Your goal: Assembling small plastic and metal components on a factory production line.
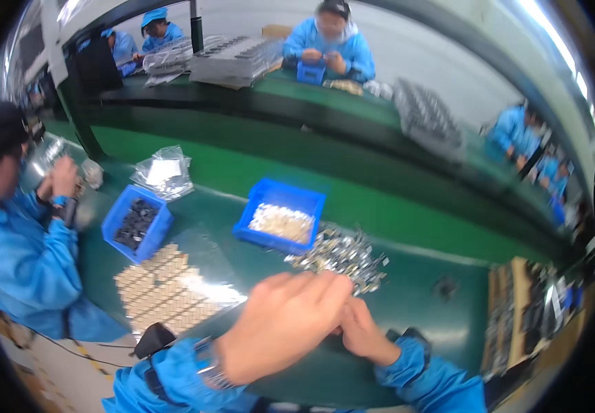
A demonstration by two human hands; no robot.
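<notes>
My left hand (287, 316) and my right hand (363, 332) meet over the green table, fingers closed together. Whatever they pinch is hidden behind the fingers of my left hand. Just beyond them lies a loose heap of small shiny metal pieces (342, 256). A blue bin (248, 233) behind the heap holds small white and cream pieces (282, 221). To the left of my hands, rows of small beige blocks (163, 289) lie on the table, partly beside glossy clear plastic (218, 286).
Another blue bin (151, 249) holds black parts (136, 224). Behind it lie clear plastic bags (164, 172). A co-worker (25, 255) in blue sits close on my left. Cardboard-divided parts (518, 310) stand at the right table end. Across the green gap, a person (335, 51) works at another bench.
</notes>
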